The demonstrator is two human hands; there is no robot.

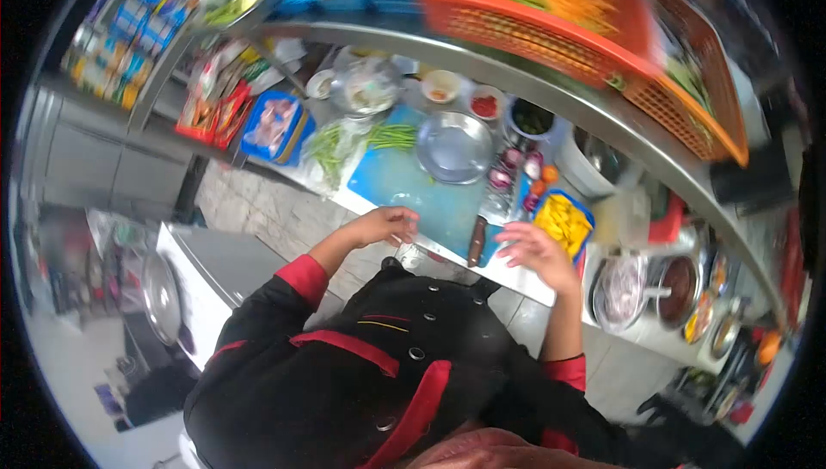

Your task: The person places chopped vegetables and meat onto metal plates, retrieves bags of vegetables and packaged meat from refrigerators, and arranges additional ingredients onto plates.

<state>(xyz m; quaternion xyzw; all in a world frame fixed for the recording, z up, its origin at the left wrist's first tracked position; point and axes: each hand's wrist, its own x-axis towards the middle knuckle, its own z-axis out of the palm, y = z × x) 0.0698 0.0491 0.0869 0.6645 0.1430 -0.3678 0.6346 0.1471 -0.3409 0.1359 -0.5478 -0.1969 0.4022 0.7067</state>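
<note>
My left hand point(387, 226) hovers over the near edge of a blue cutting board point(413, 189), fingers loosely apart and nothing visible in them. On the other side, my right hand point(540, 252) is open beside the brown handle of a cleaver point(477, 241), apart from it. The cleaver's blade lies on the board's right side under halved red onions point(500, 179). A round metal dish point(454, 149) rests on the board's far part. Green beans point(392, 136) lie to its left, near a plastic bag of more greens point(329, 155).
A blue tray of yellow pieces point(563, 224) stands right of the board. Small bowls of red bits point(485, 103) and dark greens point(531, 118) line the back. Overhead, a metal shelf point(516, 69) carries an orange basket point(551, 34). Left stands a blue tray of meat point(277, 125).
</note>
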